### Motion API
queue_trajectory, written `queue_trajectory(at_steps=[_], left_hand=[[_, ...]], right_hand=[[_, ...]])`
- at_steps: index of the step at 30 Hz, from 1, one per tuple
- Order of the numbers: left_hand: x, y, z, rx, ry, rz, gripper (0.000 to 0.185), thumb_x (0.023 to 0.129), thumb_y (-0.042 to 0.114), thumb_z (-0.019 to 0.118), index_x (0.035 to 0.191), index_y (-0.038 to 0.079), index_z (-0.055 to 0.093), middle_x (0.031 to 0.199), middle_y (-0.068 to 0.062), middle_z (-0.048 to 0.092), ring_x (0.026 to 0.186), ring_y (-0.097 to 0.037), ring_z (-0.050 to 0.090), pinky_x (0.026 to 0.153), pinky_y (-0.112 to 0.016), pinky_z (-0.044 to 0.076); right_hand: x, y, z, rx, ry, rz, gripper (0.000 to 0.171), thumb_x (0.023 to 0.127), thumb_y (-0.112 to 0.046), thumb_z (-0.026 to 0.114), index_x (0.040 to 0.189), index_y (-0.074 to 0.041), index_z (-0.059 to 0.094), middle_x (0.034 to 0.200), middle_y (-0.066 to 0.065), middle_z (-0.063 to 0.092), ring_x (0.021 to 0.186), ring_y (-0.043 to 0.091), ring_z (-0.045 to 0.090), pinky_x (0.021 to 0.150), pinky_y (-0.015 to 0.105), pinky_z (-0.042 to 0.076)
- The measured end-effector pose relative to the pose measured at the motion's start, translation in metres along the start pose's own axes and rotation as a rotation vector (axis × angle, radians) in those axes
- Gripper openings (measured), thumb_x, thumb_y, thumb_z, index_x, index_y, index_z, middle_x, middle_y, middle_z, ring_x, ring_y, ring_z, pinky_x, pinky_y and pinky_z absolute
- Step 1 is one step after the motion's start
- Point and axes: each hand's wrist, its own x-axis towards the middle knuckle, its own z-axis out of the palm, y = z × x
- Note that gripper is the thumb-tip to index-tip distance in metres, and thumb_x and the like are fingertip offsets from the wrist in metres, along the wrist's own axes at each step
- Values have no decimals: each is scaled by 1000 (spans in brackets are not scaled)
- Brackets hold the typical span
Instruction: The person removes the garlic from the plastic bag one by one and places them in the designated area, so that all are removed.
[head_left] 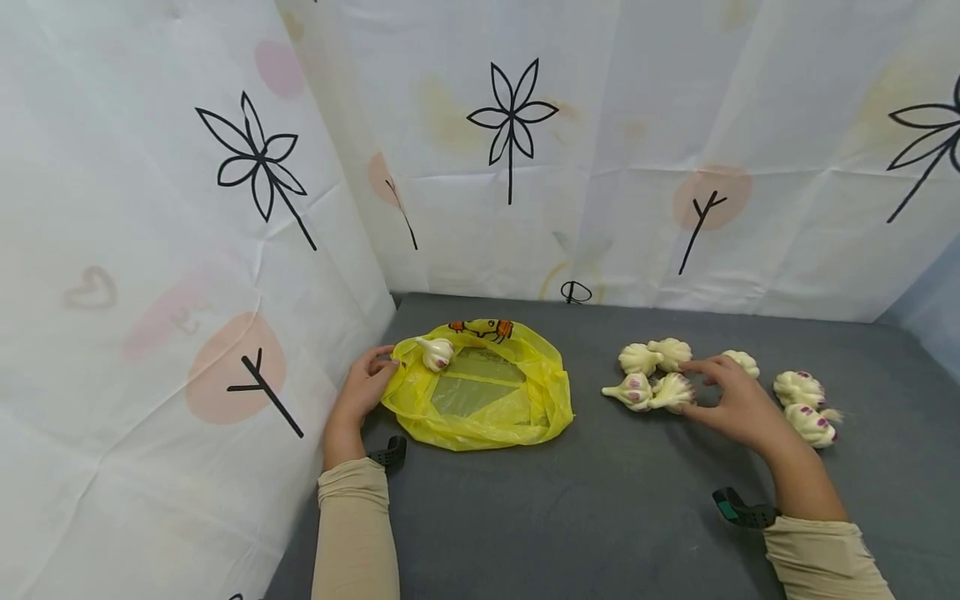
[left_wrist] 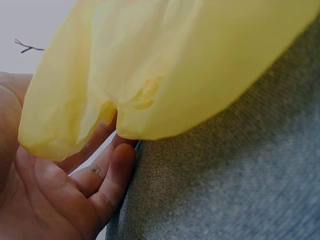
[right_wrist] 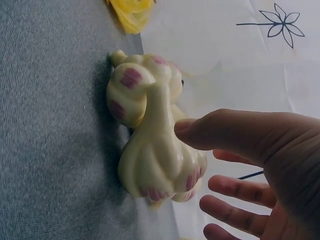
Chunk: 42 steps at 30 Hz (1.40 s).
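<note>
A yellow plastic bag (head_left: 551, 404) lies with its mouth spread open. My left hand (head_left: 367, 382) holds its left edge; in the left wrist view the fingers (left_wrist: 107, 192) extend behind the draped yellow film, which hides their tips. One garlic bulb (head_left: 437, 354) shows at the upper left inside the bag's rim. To the right, my right hand (head_left: 731, 400) spans a garlic bulb (right_wrist: 160, 155) with parted fingers. The thumb's tip overlaps this bulb's side in the right wrist view, while the other fingers stand apart from it.
The bulb by my right hand sits in a cluster with other garlic bulbs (head_left: 636, 358). Another bulb (head_left: 742, 363) lies behind that hand, and two purple-marked bulbs (head_left: 810, 425) are farther right. A patterned white cloth (head_left: 600, 167) walls the grey table (head_left: 555, 517) at the back and left.
</note>
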Motion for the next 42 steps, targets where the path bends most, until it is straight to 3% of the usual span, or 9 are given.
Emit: queue_trajectory(at_steps=[10,15,23,29,35,42], left_hand=[[-1,2,-1,-4,-2,19,47,101,37,54,144,21,47,133,-15,60,124,-30,54,103,-44,42],[-1,4,-1,-8,-4,14,47,101,36,54,144,19,47,134,-16,59,124,-30,54,102,-43,42],[-2,4,-1,-4,0,12,45,101,35,54,144,20,47,133,-16,60,123,-30,55,102,-43,43],[-2,3,0,-1,3,12,47,101,37,54,144,20,47,131,-14,60,121,-29,55,100,-41,44],[-1,1,0,2,5,13,47,101,37,54,144,21,47,131,-13,61,120,-28,56,99,-40,44],[-3,5,0,-4,4,11,47,101,37,55,144,21,47,132,-13,60,120,-29,56,96,-39,44]], right_hand=[[2,-10,-1,3,14,9,54,90,-34,72,131,-3,58,128,23,49,110,41,51,75,56,47],[6,-20,0,5,62,-32,49,89,-29,74,129,-4,61,125,20,51,108,41,53,77,56,47],[21,-39,8,45,81,-87,48,89,-27,74,130,-5,61,124,17,52,106,37,54,75,50,48],[33,-57,15,64,89,-100,44,89,-28,74,128,-11,63,124,14,54,110,36,55,81,54,47],[45,-72,22,100,69,-113,44,91,-29,72,130,-14,61,127,11,52,101,28,54,78,47,46],[59,-88,33,155,71,-152,42,89,-26,74,128,-15,62,127,7,53,110,28,54,86,53,48]])
